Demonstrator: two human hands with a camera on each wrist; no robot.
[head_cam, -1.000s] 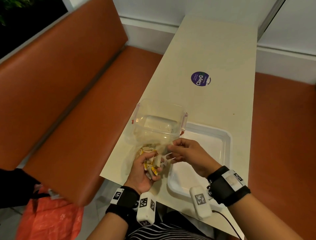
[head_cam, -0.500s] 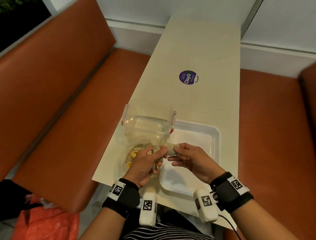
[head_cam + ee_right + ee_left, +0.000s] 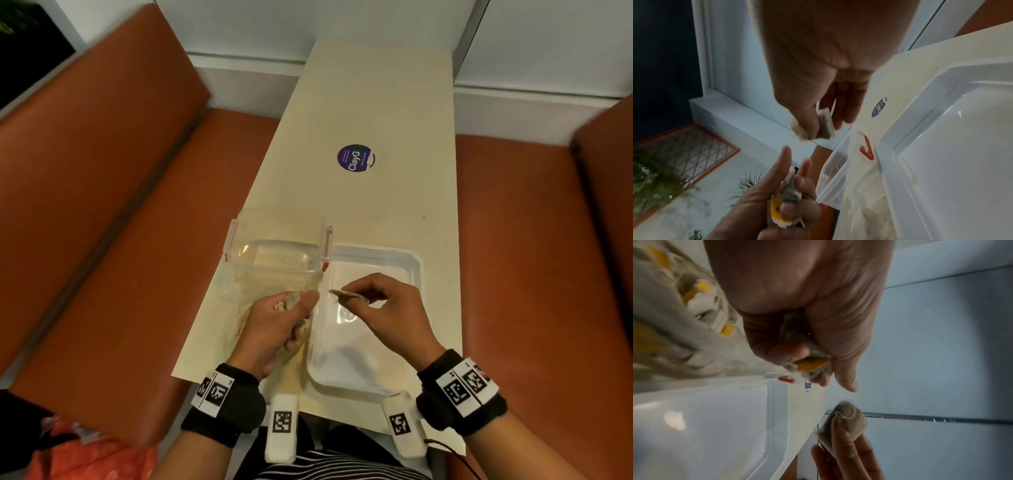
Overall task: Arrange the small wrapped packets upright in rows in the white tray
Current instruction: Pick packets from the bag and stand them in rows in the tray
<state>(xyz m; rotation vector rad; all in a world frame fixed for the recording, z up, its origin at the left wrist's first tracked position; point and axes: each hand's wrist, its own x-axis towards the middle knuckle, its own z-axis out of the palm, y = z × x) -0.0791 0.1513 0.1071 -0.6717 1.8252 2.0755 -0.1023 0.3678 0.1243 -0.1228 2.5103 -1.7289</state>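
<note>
The white tray point(image 3: 412, 263) lies on the table's near right part, and nothing stands in it. My right hand point(image 3: 380, 301) hovers above the tray's left half and pinches one small brownish packet point(image 3: 344, 295) between thumb and fingers; the packet point(image 3: 846, 420) shows a string knot. My left hand point(image 3: 284, 318), just left of the tray, grips a bunch of packets point(image 3: 809, 363) with yellow tags. More packets with yellow tags point(image 3: 701, 293) lie in a clear plastic bag point(image 3: 239, 308) under that hand. A small gap separates the two hands.
A clear plastic box point(image 3: 277, 250) with red clips lies on its side just behind the left hand, touching the tray's far left corner. A purple round sticker point(image 3: 355, 157) sits mid-table. Orange benches point(image 3: 120, 205) flank the narrow table point(image 3: 376, 102).
The hands, joined over the bunch before, have drawn apart. My right hand has come away to the right with a single packet, over the tray. The left hand keeps the bunch.
</note>
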